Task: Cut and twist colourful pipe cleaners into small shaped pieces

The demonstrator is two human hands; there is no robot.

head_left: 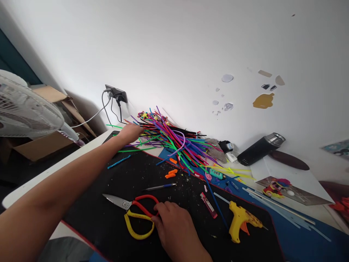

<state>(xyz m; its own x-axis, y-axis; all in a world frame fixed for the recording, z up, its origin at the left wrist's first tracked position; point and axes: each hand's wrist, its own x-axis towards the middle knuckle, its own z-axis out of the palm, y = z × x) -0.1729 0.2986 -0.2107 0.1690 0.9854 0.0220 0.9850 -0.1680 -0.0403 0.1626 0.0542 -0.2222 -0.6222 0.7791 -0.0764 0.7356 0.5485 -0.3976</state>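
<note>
My left hand [132, 133] reaches to the left end of a big heap of coloured pipe cleaners [174, 140]. Its fingers are curled down among the stems, and what lies between them is hidden. Near the front of the black mat, my right hand [176, 225] grips the handle ends of a pair of scissors [127, 205] with one red and one yellow handle. The blades lie slightly apart and point left. A short twisted blue piece [119, 162], a pen [159, 187] and small orange pieces [171, 174] rest on the mat between the hands.
A yellow hot glue gun [241, 220], a pink-red small box [208, 205] and glue sticks [286, 211] lie to the right. Behind them are a black flask [260, 149] and a small figure [276, 187]. A fan [27, 105] and a wall socket [117, 94] are on the left.
</note>
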